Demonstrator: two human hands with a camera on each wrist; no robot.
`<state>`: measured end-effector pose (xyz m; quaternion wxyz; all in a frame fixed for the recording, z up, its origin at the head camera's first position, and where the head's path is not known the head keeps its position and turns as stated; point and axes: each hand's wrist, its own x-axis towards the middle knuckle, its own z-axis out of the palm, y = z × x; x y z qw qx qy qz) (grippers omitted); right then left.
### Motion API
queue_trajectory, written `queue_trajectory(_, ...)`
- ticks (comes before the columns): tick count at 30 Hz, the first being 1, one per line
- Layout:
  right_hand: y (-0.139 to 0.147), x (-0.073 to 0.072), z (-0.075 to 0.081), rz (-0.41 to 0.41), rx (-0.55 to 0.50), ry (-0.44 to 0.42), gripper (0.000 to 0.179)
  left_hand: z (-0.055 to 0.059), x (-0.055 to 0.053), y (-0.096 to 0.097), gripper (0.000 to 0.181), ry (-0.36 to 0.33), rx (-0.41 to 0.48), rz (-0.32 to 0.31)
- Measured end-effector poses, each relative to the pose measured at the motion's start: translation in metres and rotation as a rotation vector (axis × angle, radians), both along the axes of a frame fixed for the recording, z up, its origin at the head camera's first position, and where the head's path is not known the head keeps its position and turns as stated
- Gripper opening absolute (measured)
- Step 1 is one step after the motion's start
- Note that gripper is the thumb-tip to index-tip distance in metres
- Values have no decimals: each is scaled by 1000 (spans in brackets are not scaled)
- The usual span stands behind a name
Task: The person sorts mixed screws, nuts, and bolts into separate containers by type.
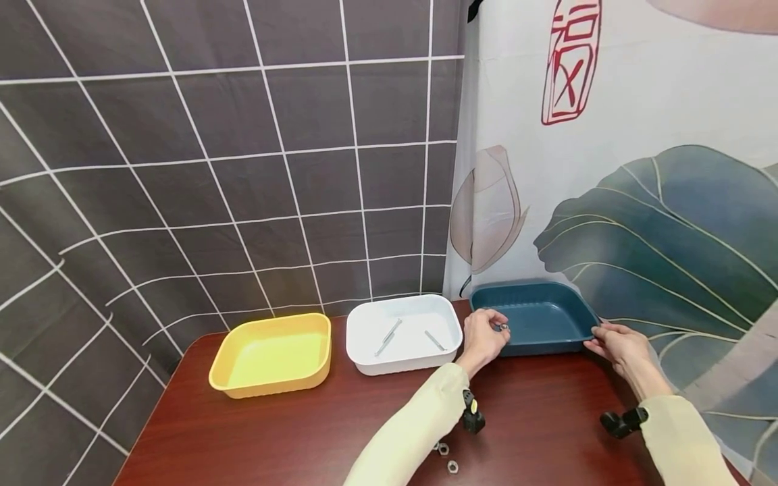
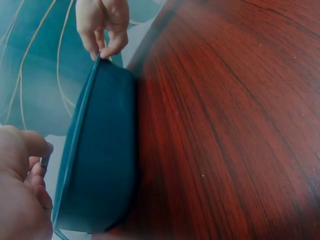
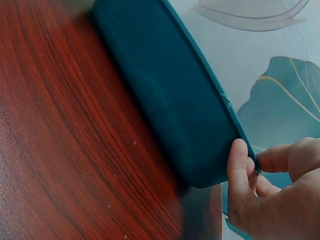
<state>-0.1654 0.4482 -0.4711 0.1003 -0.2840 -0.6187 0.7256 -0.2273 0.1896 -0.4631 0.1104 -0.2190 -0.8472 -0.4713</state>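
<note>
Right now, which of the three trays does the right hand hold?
The blue tray, rightmost in the head view: the right hand pinches it. The white tray and yellow tray stand apart from that hand.

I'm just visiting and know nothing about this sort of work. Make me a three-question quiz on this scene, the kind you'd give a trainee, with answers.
1. Multiple choice. Seen from the head camera, which tray has thin metal rods lying in it? A) the leftmost B) the middle one C) the rightmost
2. True or false? The left hand is holding a small metal piece.
3. Short answer. What is the right hand gripping?

Key:
1. B, the white tray.
2. True.
3. The rim of the blue tray, at its right end.
</note>
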Motion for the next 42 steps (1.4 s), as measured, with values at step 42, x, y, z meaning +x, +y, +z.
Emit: queue_trajectory(42,4,-3,-1,8,-68,13,13,-7,38,-117,19,-42,315,-210)
